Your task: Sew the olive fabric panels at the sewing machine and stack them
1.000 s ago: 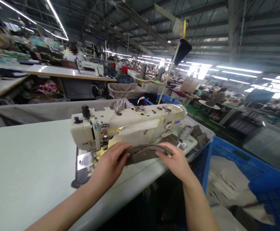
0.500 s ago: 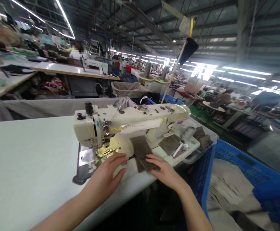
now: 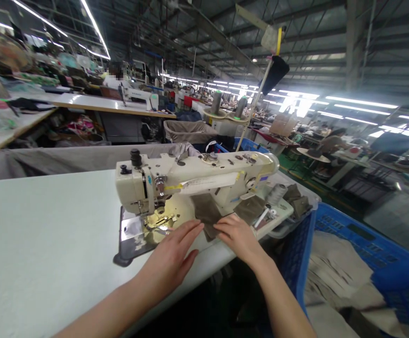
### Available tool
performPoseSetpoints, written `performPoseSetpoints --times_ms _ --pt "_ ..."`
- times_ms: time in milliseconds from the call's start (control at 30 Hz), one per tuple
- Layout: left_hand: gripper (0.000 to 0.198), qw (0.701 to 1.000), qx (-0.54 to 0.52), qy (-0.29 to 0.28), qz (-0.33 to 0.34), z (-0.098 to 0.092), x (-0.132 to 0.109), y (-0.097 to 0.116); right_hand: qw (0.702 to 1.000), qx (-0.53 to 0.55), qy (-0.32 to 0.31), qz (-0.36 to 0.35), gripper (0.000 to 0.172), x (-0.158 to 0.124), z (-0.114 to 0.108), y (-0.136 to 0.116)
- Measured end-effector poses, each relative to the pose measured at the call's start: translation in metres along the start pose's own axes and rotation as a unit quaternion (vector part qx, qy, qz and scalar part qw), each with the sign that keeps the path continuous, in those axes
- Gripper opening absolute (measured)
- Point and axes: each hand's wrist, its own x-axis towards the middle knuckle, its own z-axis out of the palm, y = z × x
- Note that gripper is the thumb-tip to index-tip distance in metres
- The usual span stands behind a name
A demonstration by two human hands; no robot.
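Observation:
A dark brown fabric piece (image 3: pixel 207 212) lies on the bed of a cream sewing machine (image 3: pixel 193 173), under its arm and right of the needle area. My left hand (image 3: pixel 177 251) is open, fingers stretched out and their tips at the fabric's left edge, the thumb apart. At the right edge of the same piece, my right hand (image 3: pixel 240 238) has its bent fingers and thumb close together on the cloth. Another brown fabric piece (image 3: pixel 250 209) rests behind my right hand. The presser foot (image 3: pixel 162 220) stands left of both hands, with no cloth seen under it.
A thread cone (image 3: pixel 276 193) and small white tools sit at the table's right end, beside a clear bin of brown pieces (image 3: pixel 299 202). A blue crate (image 3: pixel 352 225) holding beige cloth stands at right. The white tabletop (image 3: pixel 42 244) extends left. Behind is a grey cloth-lined bin (image 3: pixel 67 157).
My left hand has moved right to the fabric's edge. The fabric piece has shifted away from me and straightened, and my right hand has moved slightly with it.

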Motion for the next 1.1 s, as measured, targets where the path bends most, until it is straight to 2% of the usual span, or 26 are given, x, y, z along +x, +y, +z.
performPoseSetpoints --times_ms 167,233,300,367,433,500,533,567,633,667,733,767,800,833,900,933,1000,1033,1067,1100 --pt "0.049 0.999 -0.026 -0.032 -0.029 -0.002 -0.018 -0.004 0.999 0.037 -0.023 -0.017 0.029 -0.013 -0.004 0.006" --pt "0.046 0.998 -0.033 -0.043 -0.037 -0.002 -0.022 -0.006 0.999 0.044 -0.012 -0.021 0.029 -0.015 -0.004 0.010" --pt "0.044 0.997 -0.032 -0.050 -0.042 -0.002 -0.025 -0.007 0.999 0.037 0.025 -0.011 0.028 -0.013 -0.002 0.015" --pt "0.046 0.998 -0.018 -0.049 -0.044 -0.001 -0.025 -0.006 0.995 0.018 0.096 0.019 0.029 -0.009 -0.001 0.018" --pt "0.055 0.999 0.007 -0.027 -0.044 -0.001 -0.025 -0.002 0.976 -0.012 0.215 0.037 0.032 -0.006 -0.004 0.013" --pt "0.070 0.998 0.036 0.023 -0.041 -0.005 -0.024 0.003 0.938 -0.051 0.343 -0.001 0.035 -0.006 -0.013 -0.002" --pt "0.078 0.997 0.049 0.057 -0.037 -0.009 -0.024 0.007 0.918 -0.073 0.388 -0.042 0.039 -0.007 -0.018 -0.013" --pt "0.085 0.993 0.057 0.095 -0.029 -0.013 -0.024 0.012 0.913 -0.092 0.388 -0.084 0.045 -0.009 -0.025 -0.026" --pt "0.092 0.986 0.052 0.155 -0.014 -0.026 -0.025 0.021 0.925 -0.109 0.326 -0.164 0.050 -0.013 -0.036 -0.053" --pt "0.089 0.985 0.033 0.166 -0.014 -0.033 -0.026 0.025 0.932 -0.101 0.287 -0.197 0.049 -0.014 -0.039 -0.067" --pt "0.065 0.987 -0.053 0.140 -0.053 -0.048 -0.029 0.031 0.946 -0.041 0.230 -0.227 0.047 -0.013 -0.039 -0.091" --pt "0.048 0.982 -0.113 0.108 -0.105 -0.055 -0.031 0.033 0.952 0.012 0.221 -0.213 0.046 -0.011 -0.035 -0.100" --pt "0.031 0.964 -0.181 0.081 -0.175 -0.061 -0.032 0.034 0.955 0.082 0.224 -0.176 0.047 -0.008 -0.030 -0.108" --pt "0.023 0.931 -0.253 0.066 -0.256 -0.066 -0.033 0.033 0.952 0.166 0.229 -0.119 0.049 -0.005 -0.022 -0.114" --pt "0.027 0.820 -0.388 0.073 -0.414 -0.074 -0.035 0.030 0.915 0.353 0.194 0.021 0.058 0.003 -0.003 -0.124" --pt "0.032 0.756 -0.443 0.091 -0.473 -0.076 -0.036 0.027 0.881 0.444 0.142 0.084 0.062 0.005 0.007 -0.127" --pt "0.039 0.653 -0.514 0.137 -0.540 -0.078 -0.041 0.021 0.795 0.581 0.013 0.175 0.059 0.008 0.028 -0.135" --pt "0.041 0.621 -0.527 0.161 -0.557 -0.078 -0.044 0.018 0.758 0.620 -0.039 0.200 0.053 0.008 0.038 -0.139" --pt "0.041 0.603 -0.531 0.183 -0.566 -0.078 -0.048 0.015 0.734 0.639 -0.075 0.216 0.047 0.007 0.046 -0.143" --pt "0.041 0.594 -0.530 0.201 -0.571 -0.078 -0.053 0.011 0.726 0.642 -0.094 0.227 0.040 0.005 0.054 -0.147"
